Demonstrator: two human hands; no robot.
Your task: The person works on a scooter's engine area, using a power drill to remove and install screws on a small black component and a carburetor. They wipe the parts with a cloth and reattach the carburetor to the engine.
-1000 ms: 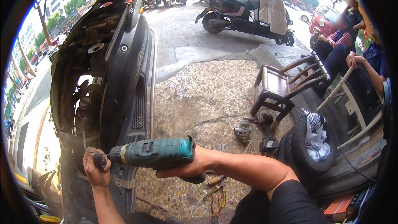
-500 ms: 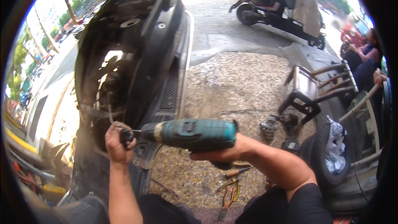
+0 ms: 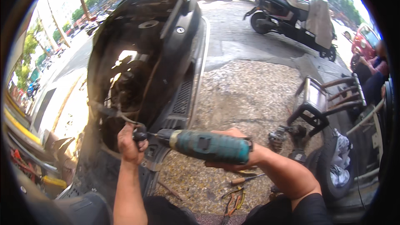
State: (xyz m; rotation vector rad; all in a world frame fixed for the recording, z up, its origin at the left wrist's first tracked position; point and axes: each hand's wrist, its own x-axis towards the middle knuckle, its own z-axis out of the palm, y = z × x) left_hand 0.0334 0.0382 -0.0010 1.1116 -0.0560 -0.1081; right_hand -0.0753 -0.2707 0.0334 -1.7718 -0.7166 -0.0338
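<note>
The left hand (image 3: 130, 145) holds a small black part (image 3: 141, 136) in curled fingers, near the dark scooter body (image 3: 163, 64) on the left. The right hand (image 3: 256, 154) grips a green drill (image 3: 212, 146), pointing left at that part. Pliers (image 3: 231, 203) lie near.

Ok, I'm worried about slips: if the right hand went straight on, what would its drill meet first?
Probably the dark part in the left hand: the drill points at it and may be touching, though depth is unclear.
</note>
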